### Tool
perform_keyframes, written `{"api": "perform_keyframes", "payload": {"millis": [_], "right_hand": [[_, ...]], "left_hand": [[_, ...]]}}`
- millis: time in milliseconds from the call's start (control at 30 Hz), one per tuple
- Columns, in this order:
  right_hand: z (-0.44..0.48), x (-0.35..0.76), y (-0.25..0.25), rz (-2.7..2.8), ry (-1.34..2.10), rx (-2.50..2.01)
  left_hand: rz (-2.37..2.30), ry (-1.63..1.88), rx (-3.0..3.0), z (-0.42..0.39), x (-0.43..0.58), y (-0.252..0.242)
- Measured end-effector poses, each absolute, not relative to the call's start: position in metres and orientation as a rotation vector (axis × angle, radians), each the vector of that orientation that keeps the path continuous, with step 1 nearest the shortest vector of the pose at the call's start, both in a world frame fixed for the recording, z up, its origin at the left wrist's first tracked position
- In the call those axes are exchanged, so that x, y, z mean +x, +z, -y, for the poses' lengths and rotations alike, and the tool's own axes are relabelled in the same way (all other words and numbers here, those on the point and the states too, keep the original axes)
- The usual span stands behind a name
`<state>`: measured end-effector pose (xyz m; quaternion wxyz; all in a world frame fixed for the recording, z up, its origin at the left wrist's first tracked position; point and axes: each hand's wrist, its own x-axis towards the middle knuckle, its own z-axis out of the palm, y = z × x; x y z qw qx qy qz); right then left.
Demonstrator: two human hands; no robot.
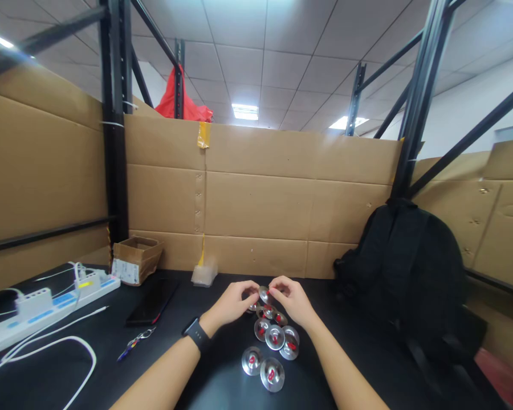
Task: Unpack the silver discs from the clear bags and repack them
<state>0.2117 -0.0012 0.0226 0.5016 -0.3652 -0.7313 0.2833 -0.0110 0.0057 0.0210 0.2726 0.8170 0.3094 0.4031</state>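
Observation:
Between my two hands, a small shiny finger cymbal (264, 294) with a red loop at its middle is held up and tilted. My left hand (236, 302) pinches its left edge, thumb and forefinger closed. On the other side, my right hand (293, 299) grips it near the red loop. Several more silver cymbals lie below on the black table, some overlapping just under my hands. Nearer to me, one cymbal (252, 361) rests beside another cymbal (272, 374). Part of the farthest ones is hidden behind my fingers.
At left are a white power strip (64, 304) with cables, a dark phone (151, 304), keys (137, 343) and a small cardboard box (137, 259). A clear plastic packet (204, 275) sits by the cardboard back wall (256, 205). A black backpack (406, 267) stands right.

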Motion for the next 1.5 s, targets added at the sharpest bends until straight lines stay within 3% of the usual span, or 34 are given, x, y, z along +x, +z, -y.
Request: {"api": "perform_keyframes", "payload": {"millis": [833,1167,1300,1500], "right_hand": [[0.017,0.192,0.024,1.772,0.937,-0.814],[-0.002,0.219,0.022,1.735,0.691,-0.956],[-0.016,0.261,0.017,1.809,0.366,-1.244],[-0.030,0.310,0.000,1.913,0.294,-1.548]], "left_hand": [[-0.873,1.224,1.901,-0.007,0.006,0.009],[-1.073,1.278,2.103,-0.023,-0.023,0.013],[-1.215,1.078,2.305,-0.037,-0.055,0.015],[-1.410,0.639,2.503,-0.053,-0.085,0.004]]}}
